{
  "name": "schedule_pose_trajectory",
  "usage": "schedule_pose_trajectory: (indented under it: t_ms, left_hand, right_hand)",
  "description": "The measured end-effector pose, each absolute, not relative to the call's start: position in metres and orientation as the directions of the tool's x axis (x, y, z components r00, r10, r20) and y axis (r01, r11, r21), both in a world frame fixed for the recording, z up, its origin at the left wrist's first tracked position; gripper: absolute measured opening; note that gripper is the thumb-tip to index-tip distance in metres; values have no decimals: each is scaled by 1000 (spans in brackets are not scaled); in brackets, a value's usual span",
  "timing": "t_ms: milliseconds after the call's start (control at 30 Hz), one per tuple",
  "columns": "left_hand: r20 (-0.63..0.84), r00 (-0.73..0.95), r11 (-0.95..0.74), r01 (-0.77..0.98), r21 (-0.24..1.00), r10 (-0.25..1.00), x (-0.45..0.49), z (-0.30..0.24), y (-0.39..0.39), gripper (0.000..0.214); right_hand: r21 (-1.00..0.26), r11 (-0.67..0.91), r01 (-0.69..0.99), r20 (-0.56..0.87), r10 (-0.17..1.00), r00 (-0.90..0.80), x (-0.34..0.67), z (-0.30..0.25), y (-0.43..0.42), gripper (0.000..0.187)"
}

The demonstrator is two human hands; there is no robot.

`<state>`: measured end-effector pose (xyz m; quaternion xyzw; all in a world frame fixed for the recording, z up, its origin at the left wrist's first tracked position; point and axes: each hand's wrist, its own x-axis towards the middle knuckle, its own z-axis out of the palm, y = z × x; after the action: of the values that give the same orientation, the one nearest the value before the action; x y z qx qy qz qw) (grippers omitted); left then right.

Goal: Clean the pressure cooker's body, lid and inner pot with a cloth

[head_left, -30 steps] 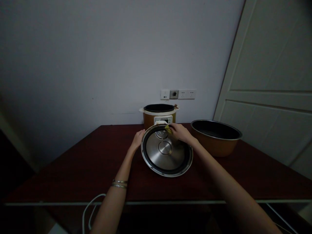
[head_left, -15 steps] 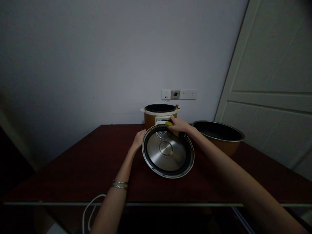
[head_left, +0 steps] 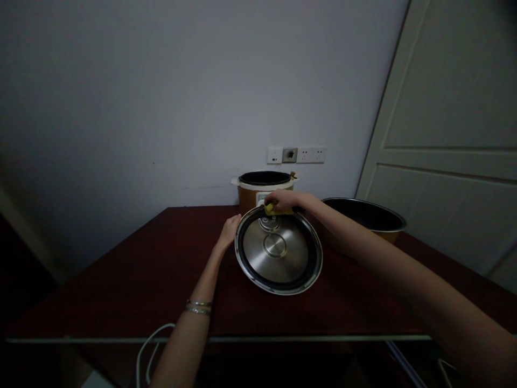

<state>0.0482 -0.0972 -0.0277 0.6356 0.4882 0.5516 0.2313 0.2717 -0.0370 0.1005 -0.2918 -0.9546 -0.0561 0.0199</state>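
1. In the head view, the lid (head_left: 275, 245) is standing tilted above the table (head_left: 169, 258), its metal underside facing the person, in front of the cooker (head_left: 248, 196). Whether its lower edge is touching the table, I cannot tell.
2. The left hand (head_left: 229, 229) is holding the lid at its left edge; the fingers are hiding behind it, so how firmly they are closing cannot be told.
3. The right hand (head_left: 283, 199) is pinching a yellow cloth (head_left: 278, 209) in a narrow grip and pressing it to the lid's top edge. The pot (head_left: 390, 236) is sitting to the right, partly behind the right forearm.
4. The lid could be tipping or slipping if the cloth were pushing hard at the top while only the left hand is steadying the side. The cloth could also be catching on the small fittings near the top edge, and the right forearm could be knocking the pot.
5. Compared with a second ago, the right hand is reaching farther left along the top edge, and its forearm is covering more of the pot. The left hand and lid are staying nearly in place.
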Motion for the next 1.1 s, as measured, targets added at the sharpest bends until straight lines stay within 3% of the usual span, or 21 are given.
schedule_pose_trajectory:
  t_ms: [300,567,667,867,1100]
  left_hand:
    - [497,-75,-439,371,819,865,46,-30,-94,37]
    - [461,-100,-396,373,839,882,46,-30,-93,37]
    - [459,-97,-396,372,840,883,46,-30,-94,37]
    - [478,-79,-425,351,835,875,47,-29,-95,37]
    - [477,-86,-425,341,839,874,48,-28,-97,36]
  right_hand:
    - [244,752,612,115,604,-788,264,88,-54,41]
    - [383,690,615,237,570,-787,261,64,-74,30]
    - [400,688,605,259,549,-795,262,56,-85,27]
    - [380,569,729,465,564,-683,270,25,-117,29]
    - [351,560,751,454,600,-659,265,-14,-123,32]
